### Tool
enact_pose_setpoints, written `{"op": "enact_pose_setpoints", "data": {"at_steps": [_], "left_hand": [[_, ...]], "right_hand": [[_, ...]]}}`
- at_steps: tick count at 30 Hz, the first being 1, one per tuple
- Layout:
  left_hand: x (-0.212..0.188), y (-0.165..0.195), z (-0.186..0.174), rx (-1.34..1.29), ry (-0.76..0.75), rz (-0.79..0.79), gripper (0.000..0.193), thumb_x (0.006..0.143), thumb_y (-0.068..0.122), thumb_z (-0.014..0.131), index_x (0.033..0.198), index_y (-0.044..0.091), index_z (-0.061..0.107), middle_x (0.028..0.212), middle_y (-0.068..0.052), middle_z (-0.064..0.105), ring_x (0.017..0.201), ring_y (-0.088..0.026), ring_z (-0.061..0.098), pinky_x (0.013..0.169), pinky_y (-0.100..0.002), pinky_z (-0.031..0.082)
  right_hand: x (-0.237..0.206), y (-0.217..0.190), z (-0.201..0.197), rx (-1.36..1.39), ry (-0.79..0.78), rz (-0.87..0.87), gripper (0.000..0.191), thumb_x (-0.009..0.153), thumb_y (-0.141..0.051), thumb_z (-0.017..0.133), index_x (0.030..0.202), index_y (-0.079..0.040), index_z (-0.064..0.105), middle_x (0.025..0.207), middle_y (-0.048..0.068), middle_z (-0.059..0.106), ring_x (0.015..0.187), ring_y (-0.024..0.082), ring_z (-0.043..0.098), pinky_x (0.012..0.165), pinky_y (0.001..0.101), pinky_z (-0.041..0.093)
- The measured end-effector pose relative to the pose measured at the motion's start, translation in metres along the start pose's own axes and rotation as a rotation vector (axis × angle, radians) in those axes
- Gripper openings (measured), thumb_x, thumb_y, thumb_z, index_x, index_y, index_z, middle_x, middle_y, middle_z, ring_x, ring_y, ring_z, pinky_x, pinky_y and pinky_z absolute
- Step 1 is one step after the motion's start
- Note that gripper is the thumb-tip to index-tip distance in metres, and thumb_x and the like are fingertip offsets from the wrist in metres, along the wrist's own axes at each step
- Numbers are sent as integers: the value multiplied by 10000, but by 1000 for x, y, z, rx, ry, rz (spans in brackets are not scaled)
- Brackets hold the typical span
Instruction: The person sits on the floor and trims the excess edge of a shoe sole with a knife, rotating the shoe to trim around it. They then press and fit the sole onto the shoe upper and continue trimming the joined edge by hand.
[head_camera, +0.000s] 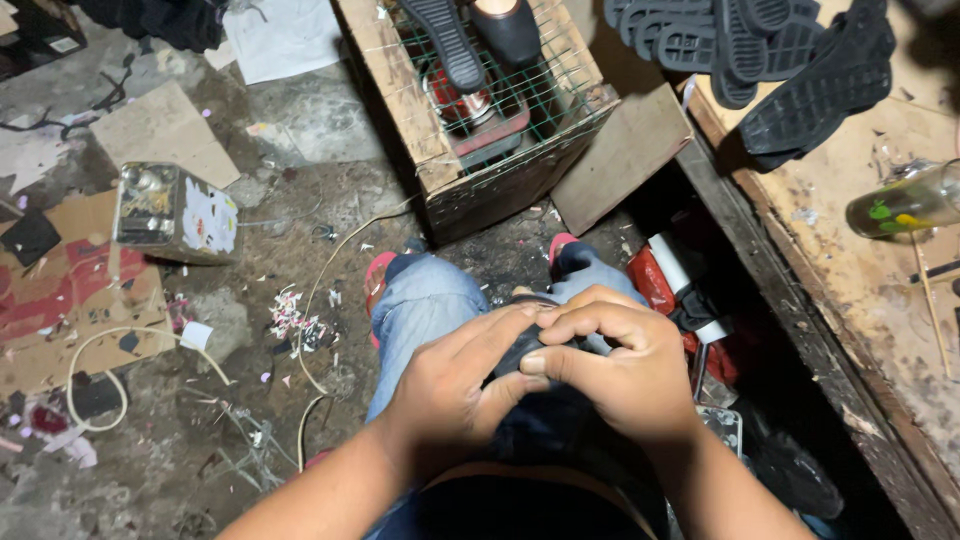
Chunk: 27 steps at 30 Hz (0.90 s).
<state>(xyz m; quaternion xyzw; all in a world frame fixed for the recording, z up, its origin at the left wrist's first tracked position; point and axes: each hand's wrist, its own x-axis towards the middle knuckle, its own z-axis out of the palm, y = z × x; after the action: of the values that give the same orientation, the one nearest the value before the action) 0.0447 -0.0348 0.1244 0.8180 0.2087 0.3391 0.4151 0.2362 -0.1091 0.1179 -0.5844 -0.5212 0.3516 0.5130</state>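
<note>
Both hands at work over the lap: left hand (450, 385) and right hand (610, 365) clamp closed around a dark shoe upper (535, 385), pressing its near edge. Looks like mid-shaping; next wants firm, even thumb pressure.

The left hand (455, 385) and right hand (625, 365) close together around a shoe (545, 400) over the lap, near the viewer. Beyond the knees stands a wire-topped wooden crate (480, 110); a tin box (175, 212) lies far left, and shoe soles (770, 60) rest on the workbench (860, 260) to the right.

Black shoe (545, 355); blue jeans (425, 305); green wire mesh (555, 95)
</note>
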Motion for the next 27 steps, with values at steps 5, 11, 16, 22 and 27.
{"op": "enact_pose_setpoints", "data": {"at_steps": [5,11,16,22,27], "left_hand": [[-20,-16,-10,-136,71,-231,389,910,81,737,1275,-32,665,1254,-174,747,1151,-279,748,1013,-352,565],[-42,-41,-11,-676,181,-471,365,969,-2,650,1323,-84,617,1281,-164,683,1176,-194,663,1039,-335,526],[-47,-47,-12,-717,178,-439,396,976,-17,634,1359,-87,565,1315,-146,656,1217,-187,633,1077,-342,503],[-44,-42,-7,-526,191,-461,324,954,4,645,1270,-29,581,1259,-133,677,1160,-176,653,1023,-340,535],[-46,-40,17,-376,381,-365,243,924,-53,620,1147,14,552,1207,-131,660,1158,-190,627,1059,-353,505]], "right_hand": [[4,10,9,129,-62,118,152,898,-79,712,998,10,785,1094,125,793,1051,216,750,974,330,563],[-5,28,36,-91,-74,-51,300,863,-89,737,1146,9,734,1264,151,714,1207,262,679,1046,357,502],[-7,40,57,-227,33,-252,326,808,-95,822,1113,-9,740,1260,165,703,1184,285,678,1038,360,513],[-8,42,60,-62,32,-225,207,843,-42,815,1022,-31,711,1222,126,723,1218,266,684,1078,388,525],[-4,42,66,366,63,131,558,768,-39,849,1200,-55,497,1127,90,705,1096,185,662,1003,371,524]]}}
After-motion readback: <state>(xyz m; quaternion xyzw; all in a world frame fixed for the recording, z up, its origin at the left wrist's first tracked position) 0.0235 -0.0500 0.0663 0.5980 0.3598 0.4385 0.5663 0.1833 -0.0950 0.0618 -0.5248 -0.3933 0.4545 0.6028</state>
